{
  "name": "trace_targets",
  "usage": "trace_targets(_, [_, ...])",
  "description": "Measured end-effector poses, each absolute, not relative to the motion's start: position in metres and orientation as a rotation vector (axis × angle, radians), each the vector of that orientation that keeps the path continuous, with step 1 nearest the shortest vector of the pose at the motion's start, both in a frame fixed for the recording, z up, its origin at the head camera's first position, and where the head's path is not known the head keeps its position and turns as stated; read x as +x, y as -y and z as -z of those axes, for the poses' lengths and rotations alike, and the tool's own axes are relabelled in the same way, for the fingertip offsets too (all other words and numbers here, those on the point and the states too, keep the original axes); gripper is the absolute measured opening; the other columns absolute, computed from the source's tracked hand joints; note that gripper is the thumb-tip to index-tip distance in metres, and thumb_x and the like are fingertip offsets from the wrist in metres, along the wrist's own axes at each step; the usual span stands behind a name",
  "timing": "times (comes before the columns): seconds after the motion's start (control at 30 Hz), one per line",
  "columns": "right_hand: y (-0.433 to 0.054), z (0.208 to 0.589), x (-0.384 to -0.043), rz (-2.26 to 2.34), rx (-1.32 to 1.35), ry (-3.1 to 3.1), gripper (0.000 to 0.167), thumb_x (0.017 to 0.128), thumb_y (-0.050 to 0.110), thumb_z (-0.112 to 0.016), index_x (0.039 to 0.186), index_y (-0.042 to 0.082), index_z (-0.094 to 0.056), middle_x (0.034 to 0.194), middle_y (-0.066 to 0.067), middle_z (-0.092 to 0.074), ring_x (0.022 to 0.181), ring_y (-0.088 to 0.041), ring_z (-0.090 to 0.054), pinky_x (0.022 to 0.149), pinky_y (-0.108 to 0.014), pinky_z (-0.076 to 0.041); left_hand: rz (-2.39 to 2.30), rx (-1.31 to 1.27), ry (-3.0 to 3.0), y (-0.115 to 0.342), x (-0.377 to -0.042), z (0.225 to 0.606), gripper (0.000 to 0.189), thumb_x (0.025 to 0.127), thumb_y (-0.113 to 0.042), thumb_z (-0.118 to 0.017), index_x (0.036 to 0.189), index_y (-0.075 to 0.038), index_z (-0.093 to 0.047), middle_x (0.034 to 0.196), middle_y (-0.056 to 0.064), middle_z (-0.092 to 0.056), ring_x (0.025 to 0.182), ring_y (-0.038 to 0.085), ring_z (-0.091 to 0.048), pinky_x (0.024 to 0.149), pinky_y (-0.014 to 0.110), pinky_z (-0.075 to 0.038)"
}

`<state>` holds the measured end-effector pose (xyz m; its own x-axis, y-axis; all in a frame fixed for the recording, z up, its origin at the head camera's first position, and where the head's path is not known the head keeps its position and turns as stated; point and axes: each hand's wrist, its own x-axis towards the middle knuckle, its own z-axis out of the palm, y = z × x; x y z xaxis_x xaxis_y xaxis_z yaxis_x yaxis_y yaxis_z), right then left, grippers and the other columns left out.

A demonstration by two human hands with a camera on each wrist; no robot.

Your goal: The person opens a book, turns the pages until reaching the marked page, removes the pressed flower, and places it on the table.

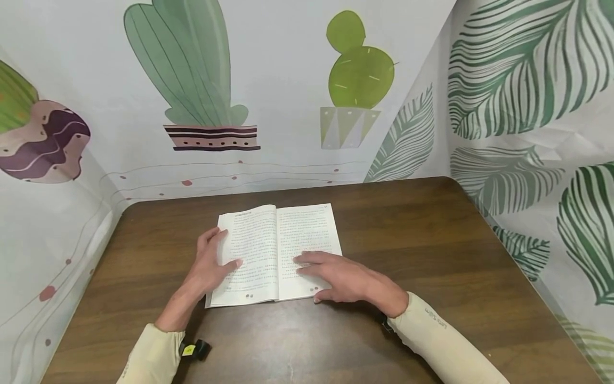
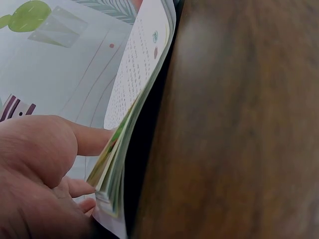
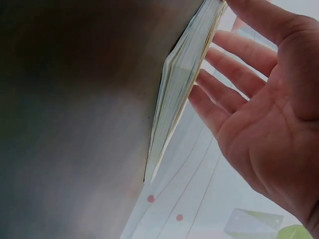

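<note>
An open book (image 1: 254,266) with printed text on both pages lies flat on the table. In the head view my left hand (image 1: 206,269) holds the book's left side, its thumb over the page margin and fingers along the outer edge. The left wrist view shows this hand (image 2: 35,164) at the layered page edges (image 2: 117,174), the fingers partly hidden. My right hand (image 1: 345,277) rests on the lower right page, fingers extended. In the right wrist view, the right hand (image 3: 264,104) has its fingers spread along the book's page block (image 3: 179,89).
The brown wooden table (image 1: 408,240) extends around the book, with a wall covering (image 1: 288,80) of printed cacti behind it. A leaf-patterned covering (image 1: 518,106) borders the right side. A black strap device (image 1: 195,350) is on the left wrist.
</note>
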<state>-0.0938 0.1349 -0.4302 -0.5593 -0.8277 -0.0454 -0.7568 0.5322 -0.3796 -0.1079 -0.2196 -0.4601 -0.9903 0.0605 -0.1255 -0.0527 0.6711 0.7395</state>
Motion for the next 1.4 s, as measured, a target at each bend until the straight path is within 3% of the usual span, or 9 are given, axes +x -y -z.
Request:
trace_targets(0.17, [-0.139, 0.43, -0.094, 0.486, -1.406, -2.573, 0.034, 0.095, 0.014, -0.08, 0.127, 0.007, -0.075, 0.155, -0.006, -0.057, 0.15, -0.026, -0.047, 0.122, -0.038, -0.038, -1.232, 0.016, -2.741, 0.22, -0.108, 0.461, 0.084, 0.098, -0.015, -0.076, 0.165, 0.002, -0.028, 0.171, 0.023, -0.005, 0.156, 0.044, -0.019, 0.121, 0.059, -0.026])
trace_targets(0.3, [-0.147, 0.431, -0.096, 0.602, -1.456, -2.61, 0.016, 0.094, -0.001, -0.073, 0.106, 0.007, -0.079, 0.137, -0.006, -0.07, 0.136, -0.023, -0.061, 0.113, -0.036, -0.049, -1.232, 0.018, -2.74, 0.22, -0.108, 0.462, 0.082, 0.098, -0.015, -0.077, 0.164, 0.002, -0.03, 0.171, 0.023, -0.006, 0.156, 0.044, -0.02, 0.121, 0.059, -0.026])
trace_targets(0.53, [-0.174, 0.433, -0.098, 0.815, -1.207, -2.76, 0.015, 0.092, -0.004, -0.074, 0.097, 0.009, -0.076, 0.106, -0.001, -0.074, 0.099, -0.015, -0.069, 0.088, -0.034, -0.058, -1.227, 0.023, -2.746, 0.221, -0.109, 0.462, 0.082, 0.098, -0.014, -0.077, 0.164, 0.002, -0.03, 0.171, 0.023, -0.006, 0.156, 0.044, -0.02, 0.121, 0.059, -0.026])
trace_targets(0.83, [-0.181, 0.434, -0.096, 0.756, -0.985, -2.951, 0.029, 0.083, 0.004, -0.08, 0.072, 0.018, -0.058, 0.074, 0.008, -0.052, 0.071, -0.011, -0.047, 0.062, -0.025, -0.042, -1.222, 0.017, -2.743, 0.22, -0.108, 0.46, 0.084, 0.098, -0.016, -0.077, 0.164, 0.002, -0.029, 0.172, 0.023, -0.006, 0.156, 0.043, -0.02, 0.121, 0.059, -0.026])
trace_targets(0.93, [-0.177, 0.434, -0.096, 0.842, -1.098, -2.906, 0.016, 0.089, 0.004, -0.077, 0.082, 0.018, -0.073, 0.084, 0.008, -0.065, 0.081, -0.01, -0.058, 0.071, -0.028, -0.051, -1.22, 0.013, -2.742, 0.22, -0.108, 0.46, 0.084, 0.098, -0.017, -0.077, 0.165, 0.001, -0.028, 0.172, 0.023, -0.006, 0.156, 0.043, -0.02, 0.122, 0.06, -0.026])
trace_targets(1.0, [-0.171, 0.435, -0.098, 0.887, -1.221, -2.832, 0.015, 0.096, 0.005, -0.073, 0.103, 0.016, -0.08, 0.103, 0.004, -0.073, 0.098, -0.013, -0.066, 0.086, -0.034, -0.056, -1.22, 0.013, -2.741, 0.219, -0.108, 0.46, 0.085, 0.098, -0.017, -0.077, 0.165, 0.002, -0.028, 0.172, 0.023, -0.007, 0.156, 0.043, -0.02, 0.122, 0.06, -0.026])
trace_targets(1.07, [-0.163, 0.436, -0.098, 0.912, -1.315, -2.749, 0.027, 0.101, 0.007, -0.069, 0.125, 0.017, -0.077, 0.128, 0.001, -0.072, 0.118, -0.016, -0.064, 0.101, -0.039, -0.053, -1.215, 0.012, -2.741, 0.219, -0.109, 0.462, 0.085, 0.099, -0.017, -0.076, 0.165, 0.002, -0.027, 0.172, 0.023, -0.009, 0.157, 0.043, -0.02, 0.122, 0.061, -0.025])
trace_targets(1.2, [-0.141, 0.436, -0.097, 0.959, -1.378, -2.637, 0.037, 0.103, 0.007, -0.065, 0.138, 0.017, -0.069, 0.147, -0.003, -0.061, 0.131, -0.017, -0.055, 0.11, -0.042, -0.048, -1.206, 0.032, -2.745, 0.22, -0.11, 0.464, 0.083, 0.102, -0.021, -0.072, 0.166, 0.002, -0.025, 0.172, 0.023, -0.014, 0.157, 0.043, -0.019, 0.123, 0.063, -0.023])
trace_targets(1.4, [-0.106, 0.434, -0.096, 0.857, -1.489, -2.597, 0.039, 0.102, 0.011, -0.069, 0.141, 0.015, -0.067, 0.15, -0.003, -0.059, 0.139, -0.017, -0.051, 0.118, -0.037, -0.041, -1.406, -0.029, -2.657, 0.222, -0.11, 0.462, 0.075, 0.113, -0.056, -0.033, 0.166, -0.003, -0.032, 0.172, 0.018, -0.017, 0.159, 0.039, -0.015, 0.126, 0.062, -0.014])
